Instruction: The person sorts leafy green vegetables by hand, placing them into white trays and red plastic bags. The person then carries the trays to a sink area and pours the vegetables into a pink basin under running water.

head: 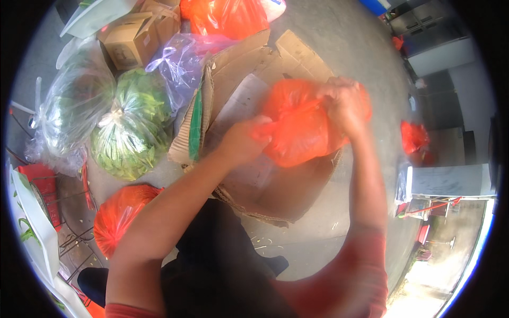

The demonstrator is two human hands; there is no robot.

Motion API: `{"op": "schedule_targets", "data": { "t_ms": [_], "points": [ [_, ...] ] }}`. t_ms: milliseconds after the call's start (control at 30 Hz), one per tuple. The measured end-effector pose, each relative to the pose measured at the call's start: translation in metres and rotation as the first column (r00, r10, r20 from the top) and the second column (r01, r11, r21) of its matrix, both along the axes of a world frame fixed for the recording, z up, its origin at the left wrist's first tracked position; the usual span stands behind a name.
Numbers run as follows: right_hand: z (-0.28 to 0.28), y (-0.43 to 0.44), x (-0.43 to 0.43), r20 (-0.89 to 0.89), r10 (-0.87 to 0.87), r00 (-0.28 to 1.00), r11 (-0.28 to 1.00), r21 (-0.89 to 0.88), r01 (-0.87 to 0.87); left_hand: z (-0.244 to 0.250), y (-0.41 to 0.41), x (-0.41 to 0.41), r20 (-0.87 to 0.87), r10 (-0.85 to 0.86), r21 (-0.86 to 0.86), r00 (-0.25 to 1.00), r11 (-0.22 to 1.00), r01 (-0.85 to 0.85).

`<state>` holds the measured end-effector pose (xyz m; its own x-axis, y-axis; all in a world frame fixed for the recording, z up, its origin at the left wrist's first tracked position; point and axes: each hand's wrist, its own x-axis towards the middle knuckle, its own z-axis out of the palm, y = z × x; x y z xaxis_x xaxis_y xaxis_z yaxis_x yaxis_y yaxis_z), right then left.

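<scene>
A filled red-orange plastic bag (304,133) hangs between my hands, over a worn cardboard box (278,198). My left hand (248,137) pinches a twisted end of the bag at its left side. On the bag's far right part, my right hand (342,99) grips the gathered plastic; blur hides its fingertips. Under the bag the open box shows its bottom, lined with a pale sheet (238,107), and its flaps stand up. What the bag contains cannot be made out.
To the left stand a tied clear bag of leafy greens (133,135) and another clear bag (71,99). Another red-orange bag (123,214) sits by my left forearm. Beyond are a purple-tinted bag (179,63), a small carton (131,39) and a large orange bag (226,18).
</scene>
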<state>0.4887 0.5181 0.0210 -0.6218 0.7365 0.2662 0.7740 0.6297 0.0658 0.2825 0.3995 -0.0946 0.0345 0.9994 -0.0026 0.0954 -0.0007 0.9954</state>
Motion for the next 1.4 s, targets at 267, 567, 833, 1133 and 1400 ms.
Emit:
{"op": "schedule_targets", "data": {
  "t_ms": [267, 567, 833, 1133, 1400],
  "points": [
    [-0.067, 0.063, 0.006, 0.543, -0.082, 0.836, 0.997, 0.038, 0.073, 0.019, -0.017, -0.011, -0.162, -0.113, 0.023, 0.980, 0.993, 0.119],
    [-0.071, 0.063, 0.018, 0.472, -0.182, 0.863, 0.983, 0.093, 0.157, 0.037, -0.070, -0.072, -0.003, 0.096, 0.049, 0.995, 0.994, -0.095],
    [-0.088, 0.059, 0.069, 0.458, -0.293, 0.839, 0.954, 0.194, 0.228, 0.042, -0.148, -0.142, 0.157, 0.388, -0.065, 0.908, 0.921, -0.383],
    [-0.045, 0.008, -0.014, -0.148, -0.048, 0.988, 0.958, -0.288, 0.003, 0.024, -0.302, -0.236, -0.186, 0.769, -0.172, 0.612, 0.588, -0.790],
    [0.002, -0.148, -0.233, -0.503, 0.389, 0.772, 0.615, -0.482, -0.624, -0.033, -0.427, -0.229, -0.683, 0.631, -0.143, 0.367, 0.378, -0.915]
  ]
}}
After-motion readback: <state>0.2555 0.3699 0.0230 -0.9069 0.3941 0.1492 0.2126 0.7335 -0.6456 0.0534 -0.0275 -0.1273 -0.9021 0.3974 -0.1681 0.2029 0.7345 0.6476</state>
